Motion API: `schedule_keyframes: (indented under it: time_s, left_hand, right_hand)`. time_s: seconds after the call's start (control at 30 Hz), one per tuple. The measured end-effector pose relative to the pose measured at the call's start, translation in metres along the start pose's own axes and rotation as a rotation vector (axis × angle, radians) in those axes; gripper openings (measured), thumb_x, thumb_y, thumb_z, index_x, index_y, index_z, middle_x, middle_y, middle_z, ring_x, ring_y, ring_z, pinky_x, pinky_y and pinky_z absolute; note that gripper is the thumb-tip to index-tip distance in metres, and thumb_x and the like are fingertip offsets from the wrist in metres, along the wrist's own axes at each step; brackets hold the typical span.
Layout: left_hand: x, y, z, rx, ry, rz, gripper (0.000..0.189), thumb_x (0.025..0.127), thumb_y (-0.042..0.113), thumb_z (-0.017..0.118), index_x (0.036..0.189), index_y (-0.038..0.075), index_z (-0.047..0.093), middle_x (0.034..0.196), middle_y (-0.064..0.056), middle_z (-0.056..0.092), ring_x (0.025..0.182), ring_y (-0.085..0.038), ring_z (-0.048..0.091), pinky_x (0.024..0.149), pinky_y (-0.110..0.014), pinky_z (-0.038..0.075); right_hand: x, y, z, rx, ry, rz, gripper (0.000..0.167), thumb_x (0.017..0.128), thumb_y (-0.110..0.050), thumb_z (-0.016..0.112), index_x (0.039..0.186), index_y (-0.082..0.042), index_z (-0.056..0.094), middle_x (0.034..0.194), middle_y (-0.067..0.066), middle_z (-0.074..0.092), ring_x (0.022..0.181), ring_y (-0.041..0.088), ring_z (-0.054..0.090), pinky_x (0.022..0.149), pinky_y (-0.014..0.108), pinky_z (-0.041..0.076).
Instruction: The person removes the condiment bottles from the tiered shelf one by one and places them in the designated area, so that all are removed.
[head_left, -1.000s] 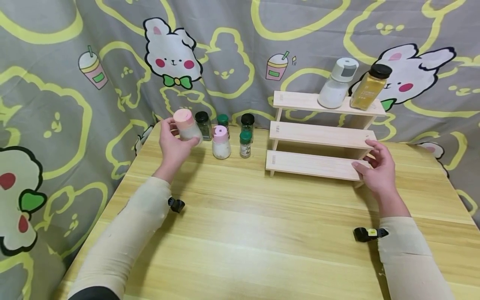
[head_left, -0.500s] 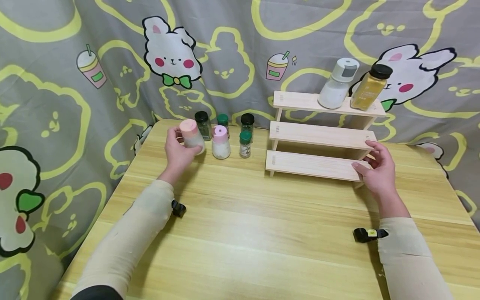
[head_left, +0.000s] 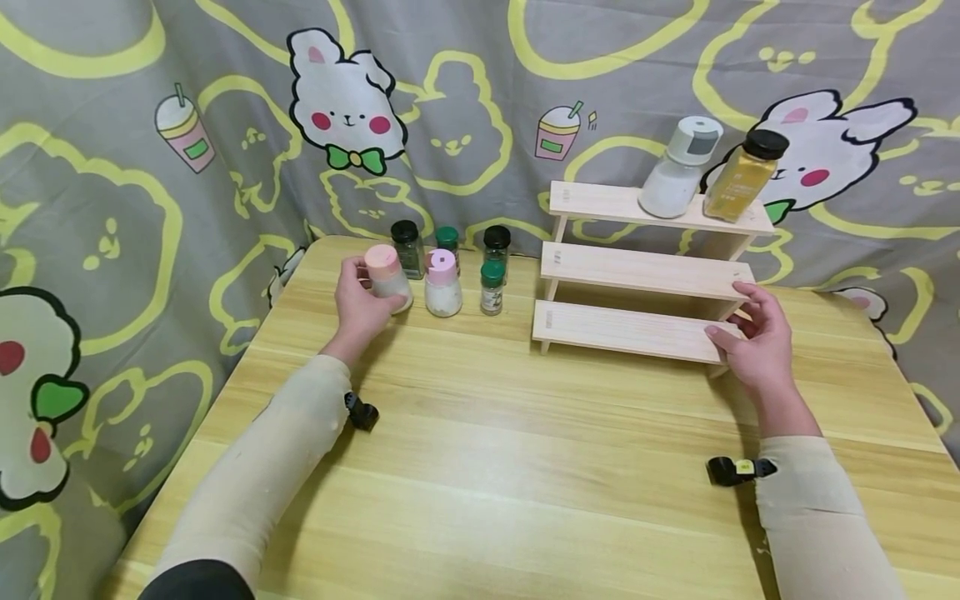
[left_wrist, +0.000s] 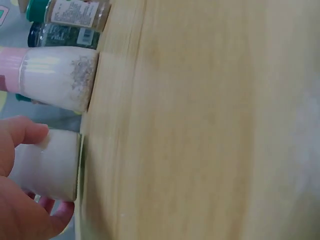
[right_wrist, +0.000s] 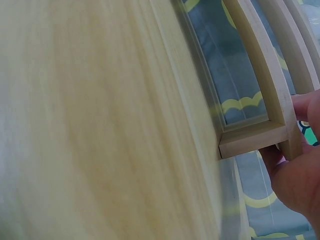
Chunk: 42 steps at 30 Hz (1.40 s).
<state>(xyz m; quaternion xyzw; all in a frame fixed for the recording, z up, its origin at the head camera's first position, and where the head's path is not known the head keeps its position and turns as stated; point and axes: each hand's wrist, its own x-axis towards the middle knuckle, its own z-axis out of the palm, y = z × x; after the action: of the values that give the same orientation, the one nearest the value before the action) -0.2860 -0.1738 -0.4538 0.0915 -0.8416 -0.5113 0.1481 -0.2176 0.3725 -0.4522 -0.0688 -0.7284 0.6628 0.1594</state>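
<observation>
My left hand (head_left: 362, 302) grips a seasoning jar (head_left: 387, 277) with a peach-pink cap, fingers behind it and thumb across its front. In the left wrist view the jar (left_wrist: 52, 162) stands about upright, its base at or just above the table; I cannot tell which. Just right of it is a similar jar (head_left: 443, 290) with a lilac cap and whitish contents. At the right, my right hand (head_left: 759, 342) holds the end of a three-step wooden rack (head_left: 637, 332), thumb on the lowest step. In the right wrist view fingers curl around the rack's end frame (right_wrist: 267, 135).
Behind the jars stand a black-capped bottle (head_left: 407, 252), a green-capped bottle (head_left: 447, 240) and another black-capped bottle (head_left: 497, 243). A small green-capped bottle (head_left: 492, 292) is in front. The top step bears a white-capped jar (head_left: 671, 179) and a yellow spice bottle (head_left: 738, 185). A patterned curtain (head_left: 465, 125) hangs behind the table.
My left hand has lowered the pink-capped jar and brought it a little right, closer to the lilac-capped jar. My right hand has stayed on the rack.
</observation>
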Motion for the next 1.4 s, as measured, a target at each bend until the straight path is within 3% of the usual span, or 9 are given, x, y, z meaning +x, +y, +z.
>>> schedule_keyframes:
  time_s: [0.37, 0.67, 0.87, 1.1, 1.4]
  left_hand:
    - [0.0, -0.002, 0.001, 0.004, -0.003, 0.005, 0.075, 0.072, 0.003, 0.087, 0.131, 0.006, 0.041, 0.124, -0.015, 0.049, 0.111, -0.03, 0.049, 0.096, -0.042, 0.045]
    - [0.0, -0.004, 0.002, 0.018, -0.01, 0.015, 0.077, 0.073, 0.004, 0.088, 0.132, 0.006, 0.039, 0.125, -0.015, 0.048, 0.112, -0.03, 0.047, 0.098, -0.042, 0.043]
    - [0.0, -0.003, 0.002, 0.048, -0.005, 0.027, 0.084, 0.072, 0.004, 0.088, 0.138, 0.006, 0.036, 0.125, -0.017, 0.047, 0.113, -0.032, 0.047, 0.098, -0.043, 0.043]
    - [-0.005, 0.013, -0.002, 0.073, 0.03, 0.054, 0.091, 0.068, 0.003, 0.088, 0.141, 0.01, 0.035, 0.13, -0.015, 0.04, 0.119, -0.03, 0.043, 0.1, -0.044, 0.041]
    - [-0.005, 0.034, -0.007, 0.043, 0.059, 0.117, 0.092, 0.065, 0.005, 0.089, 0.14, 0.012, 0.036, 0.127, -0.013, 0.041, 0.116, -0.028, 0.044, 0.095, -0.04, 0.043]
  right_hand:
    - [-0.001, 0.001, -0.002, -0.005, 0.008, 0.01, 0.077, 0.077, 0.026, 0.066, 0.138, -0.021, 0.057, 0.122, -0.001, 0.05, 0.1, 0.016, 0.053, 0.055, 0.015, 0.048]
    - [0.001, 0.004, -0.002, -0.076, 0.018, -0.001, 0.078, 0.078, 0.025, 0.067, 0.139, -0.023, 0.057, 0.122, -0.001, 0.051, 0.1, 0.016, 0.053, 0.063, 0.014, 0.049]
    - [0.002, 0.004, -0.001, -0.039, 0.007, -0.002, 0.078, 0.078, 0.025, 0.067, 0.138, -0.023, 0.057, 0.122, 0.001, 0.051, 0.099, 0.016, 0.053, 0.06, 0.014, 0.05]
    - [0.003, 0.003, -0.001, -0.013, 0.003, 0.002, 0.078, 0.077, 0.026, 0.067, 0.138, -0.022, 0.058, 0.123, 0.004, 0.05, 0.099, 0.016, 0.053, 0.058, 0.015, 0.05]
    - [0.001, 0.002, 0.0, 0.029, -0.006, 0.008, 0.079, 0.076, 0.027, 0.067, 0.137, -0.022, 0.058, 0.121, 0.003, 0.051, 0.099, 0.017, 0.053, 0.055, 0.016, 0.05]
